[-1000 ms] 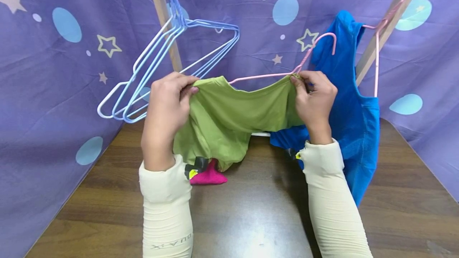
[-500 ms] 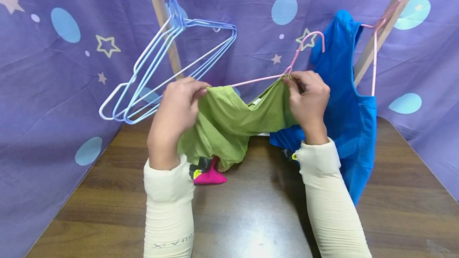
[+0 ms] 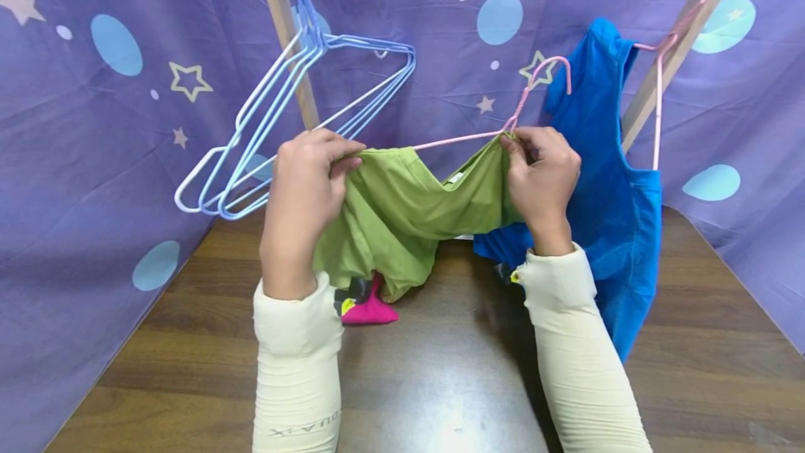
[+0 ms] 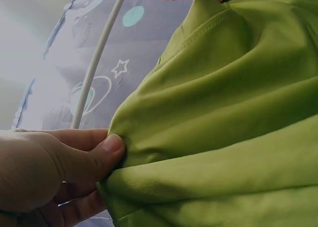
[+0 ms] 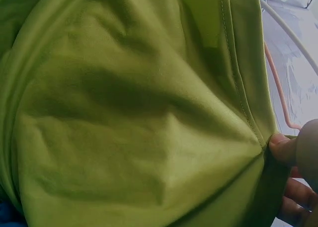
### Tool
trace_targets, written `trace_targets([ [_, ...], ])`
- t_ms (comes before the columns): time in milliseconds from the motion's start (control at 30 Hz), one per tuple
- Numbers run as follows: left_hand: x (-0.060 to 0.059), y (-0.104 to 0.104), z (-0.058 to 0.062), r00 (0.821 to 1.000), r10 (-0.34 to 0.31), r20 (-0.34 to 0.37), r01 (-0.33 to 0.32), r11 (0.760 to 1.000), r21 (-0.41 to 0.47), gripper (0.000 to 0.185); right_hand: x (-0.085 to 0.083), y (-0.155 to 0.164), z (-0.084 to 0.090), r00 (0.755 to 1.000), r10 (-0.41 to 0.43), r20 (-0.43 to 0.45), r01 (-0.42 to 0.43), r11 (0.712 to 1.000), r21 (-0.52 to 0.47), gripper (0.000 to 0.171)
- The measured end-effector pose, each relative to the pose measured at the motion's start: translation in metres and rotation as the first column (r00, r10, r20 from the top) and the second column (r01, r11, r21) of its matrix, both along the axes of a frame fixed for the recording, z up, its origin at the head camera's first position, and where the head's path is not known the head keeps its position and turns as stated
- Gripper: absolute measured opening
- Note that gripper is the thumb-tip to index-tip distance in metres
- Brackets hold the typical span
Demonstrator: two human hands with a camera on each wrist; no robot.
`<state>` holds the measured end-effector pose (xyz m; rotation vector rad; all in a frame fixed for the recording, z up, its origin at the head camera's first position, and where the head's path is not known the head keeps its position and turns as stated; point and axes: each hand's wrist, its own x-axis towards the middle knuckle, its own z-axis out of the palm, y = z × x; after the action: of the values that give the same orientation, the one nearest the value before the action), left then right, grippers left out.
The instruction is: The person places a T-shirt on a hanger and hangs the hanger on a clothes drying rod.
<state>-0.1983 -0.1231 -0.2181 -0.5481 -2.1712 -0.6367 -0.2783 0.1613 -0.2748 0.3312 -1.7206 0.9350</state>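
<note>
A green garment [image 3: 402,194] with a wide neckline hangs between both hands in the head view. My left hand [image 3: 308,194] pinches its left shoulder between thumb and fingers, as the left wrist view also shows. My right hand [image 3: 544,180] pinches the right side of the neckline, close to the base of the hook of a pink hanger [image 3: 528,96]. One arm of that hanger runs behind the neckline toward the left shoulder; the rest is hidden by cloth. A small white tag [image 3: 455,178] shows inside the neck. In the right wrist view the stitched neckline edge [image 5: 238,83] is pulled taut.
Several blue and white hangers [image 3: 314,40] hang on the left by a wooden post [image 3: 277,12]. A blue garment [image 3: 604,159] hangs at right on another pink hanger [image 3: 659,110]. Pink cloth [image 3: 374,310] lies on the brown table [image 3: 440,383] below the green garment.
Both hands and the pink hanger have shifted slightly: the left hand moved right and the right hand moved left. The neckline now dips into a deeper V, and the tag has come into view.
</note>
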Motion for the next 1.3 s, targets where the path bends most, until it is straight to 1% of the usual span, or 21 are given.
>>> trace_targets([
  [100, 0.000, 0.002, 0.000, 0.999, 0.029, -0.016, -0.029, 0.999, -0.021, 0.010, 0.002, -0.002, 0.000, 1.000, -0.004, 0.001, 0.004, 1.000, 0.002, 0.017],
  [233, -0.001, 0.005, -0.001, 0.997, 0.078, -0.006, -0.078, 0.995, -0.059, 0.011, 0.004, -0.004, 0.001, 1.000, -0.017, -0.009, 0.017, 0.999, 0.030, 0.021],
  [333, -0.002, 0.008, -0.001, 0.995, 0.097, 0.015, -0.095, 0.992, -0.077, 0.011, 0.005, -0.006, 0.001, 1.000, -0.018, -0.013, 0.019, 0.999, 0.034, 0.020],
  [433, -0.002, 0.012, -0.002, 0.994, 0.103, 0.039, -0.099, 0.990, -0.097, 0.011, 0.005, -0.009, 0.000, 1.000, -0.015, -0.007, 0.015, 0.999, 0.028, 0.017],
  [533, -0.002, 0.016, -0.002, 0.994, 0.092, 0.056, -0.085, 0.990, -0.115, 0.011, 0.006, -0.011, 0.000, 1.000, -0.013, -0.003, 0.013, 1.000, 0.025, 0.016],
  [667, -0.001, 0.019, -0.002, 0.996, 0.069, 0.049, -0.063, 0.991, -0.118, 0.011, 0.006, -0.011, 0.001, 1.000, -0.011, -0.011, 0.011, 1.000, 0.015, 0.015],
  [733, 0.000, 0.021, -0.002, 0.997, 0.069, 0.042, -0.063, 0.991, -0.121, 0.011, 0.006, -0.010, 0.001, 1.000, -0.011, -0.012, 0.011, 1.000, 0.011, 0.015],
  [967, -0.003, 0.032, -0.005, 0.992, 0.106, 0.070, -0.091, 0.977, -0.191, 0.011, 0.007, -0.011, 0.002, 1.000, -0.009, -0.012, 0.009, 1.000, 0.015, 0.016],
  [1100, -0.004, 0.035, -0.006, 0.991, 0.103, 0.083, -0.086, 0.978, -0.188, 0.012, 0.008, -0.013, 0.002, 1.000, -0.002, -0.016, 0.002, 1.000, 0.022, 0.014],
  [1300, -0.004, 0.036, -0.006, 0.992, 0.088, 0.085, -0.072, 0.981, -0.183, 0.013, 0.008, -0.016, 0.002, 1.000, 0.000, -0.021, 0.001, 0.999, 0.032, 0.012],
])
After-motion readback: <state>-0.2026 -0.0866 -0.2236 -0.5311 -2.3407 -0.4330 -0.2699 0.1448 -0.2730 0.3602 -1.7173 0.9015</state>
